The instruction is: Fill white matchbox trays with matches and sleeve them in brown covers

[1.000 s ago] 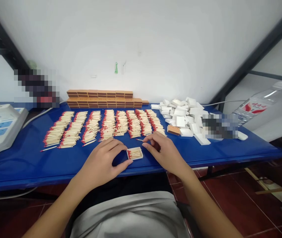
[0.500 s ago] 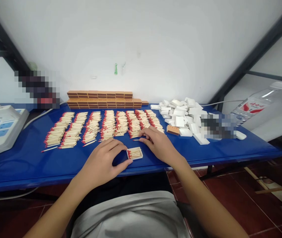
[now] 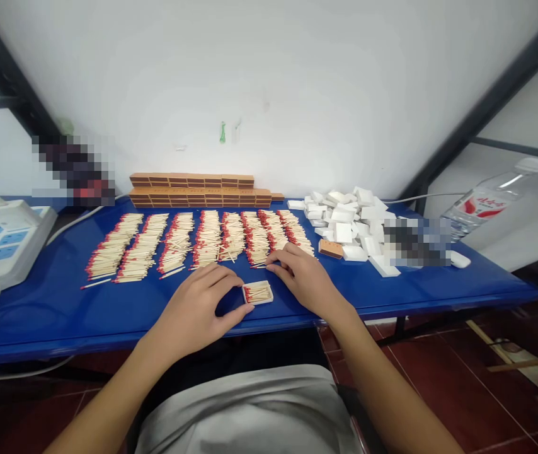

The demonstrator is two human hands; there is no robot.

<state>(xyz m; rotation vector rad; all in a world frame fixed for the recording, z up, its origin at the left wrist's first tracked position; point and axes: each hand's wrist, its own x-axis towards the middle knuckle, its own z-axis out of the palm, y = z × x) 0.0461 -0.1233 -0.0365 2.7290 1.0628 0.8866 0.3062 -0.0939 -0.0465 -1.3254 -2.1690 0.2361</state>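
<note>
My left hand (image 3: 203, 302) steadies a small white matchbox tray (image 3: 270, 299) on the table, index finger at its back corner and thumb at its front left corner. Several red-tipped matches lie in the tray, heads to the left. Just behind and to the right, my right hand (image 3: 300, 271) has thumb and forefinger pinched at a single match (image 3: 258, 267), close to the front end of a match row (image 3: 254, 236). The fingers partly cover the neighbouring rows.
More match rows (image 3: 127, 239) extend leftward. Stacked brown matchboxes (image 3: 198, 197) line the wall. At right lie a heap of white trays (image 3: 344, 221), one brown matchbox (image 3: 330, 248) and a plastic bottle (image 3: 481, 202). A power strip (image 3: 9, 243) occupies the left end of the blue table (image 3: 108, 321).
The right hand has shifted very slightly, its fingertips still by the single match, which now sits nearer the row's front end. The left hand and tray keep their place.
</note>
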